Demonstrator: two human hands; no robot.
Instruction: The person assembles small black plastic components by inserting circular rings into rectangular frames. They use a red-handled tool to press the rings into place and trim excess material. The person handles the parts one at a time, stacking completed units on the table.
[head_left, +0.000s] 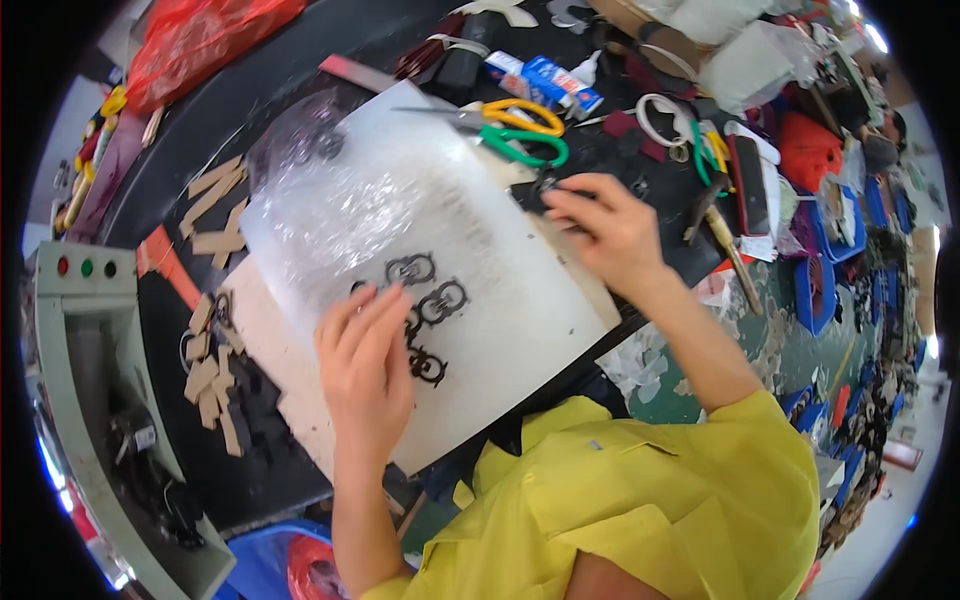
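The black ring-shaped pieces (443, 300) lie loose in a cluster on the white board (500, 370), right beside and partly behind the left hand (365, 365). They look thin and light, so a sideways sweep of those fingers could scatter them or hook one into its neighbour. The clear plastic film (340, 210) lies wrinkled over the board's upper left; if it is tugged or catches on a wrist, it could drag pieces along. The scissors (525, 145) rest with their blades across the board's upper edge, near the right hand (615, 235), so a careless pull back could knock the handles. The board comes close to the near edge of the dark surface (290, 480), and a push toward the body might carry it over.

The left hand is half open, its fingers close together and gently bent above the pieces; whether the fingertips pinch one, I cannot tell. The right hand is partly curled, thumb and forefinger drawn near each other beside a small dark piece (545, 186); contact or grip there is too blurred to settle.
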